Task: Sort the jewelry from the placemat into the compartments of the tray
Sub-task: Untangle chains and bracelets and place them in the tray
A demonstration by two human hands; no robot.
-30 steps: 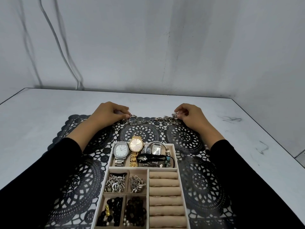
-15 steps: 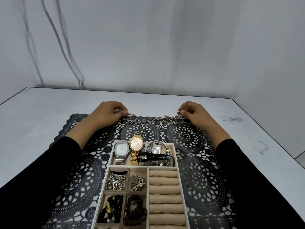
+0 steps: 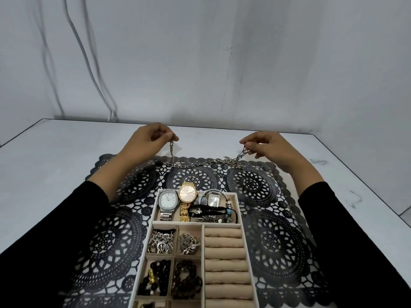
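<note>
My left hand (image 3: 148, 138) and right hand (image 3: 265, 145) each pinch one end of the chain (image 3: 204, 162), its middle sagging onto the placemat (image 3: 264, 185) above the tray (image 3: 241, 210).

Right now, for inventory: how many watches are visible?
3, in the tray's far compartment: silver watch left, gold watch beside it, small silver watch further right; bracelets may hide more.

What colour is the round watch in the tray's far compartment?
The round watch is gold, case and band; the head view shows it best.
</note>
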